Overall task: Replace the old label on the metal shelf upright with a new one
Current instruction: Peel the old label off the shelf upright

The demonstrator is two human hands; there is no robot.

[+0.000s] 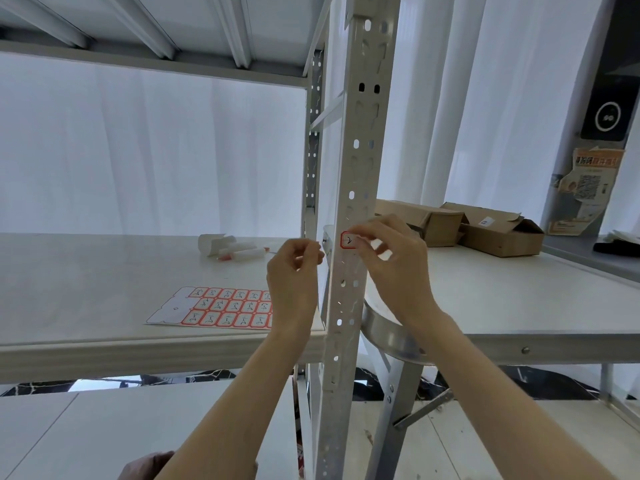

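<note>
— Where's the label (347, 240)?

— On the front of the upright (350, 199), about level with the shelf (104, 265). It is white with a red border and a dark mark in the middle. It looks flat against the metal, though I can't swear that all of it is stuck down.

— And the hands?

— The right hand (391, 258) pinches the label's right edge between thumb and forefinger, and the other fingers are curled behind. The left hand (294, 268) is up just left of the upright, with fingers curled and thumb and fingertip drawn together. I can't tell from here whether it has anything between them. It isn't touching the label.

— Any spare labels?

— A sheet (221, 308) of them lies flat on the shelf, below and left of the left hand. It has rows of the same red-bordered labels, and its left end is bare white. Further back on the shelf is a small heap of paper (228, 249), some rolled, some crumpled.

— And to the right?

— A table (519, 299) beside the upright, with two open boxes (485, 230) at the back.
</note>
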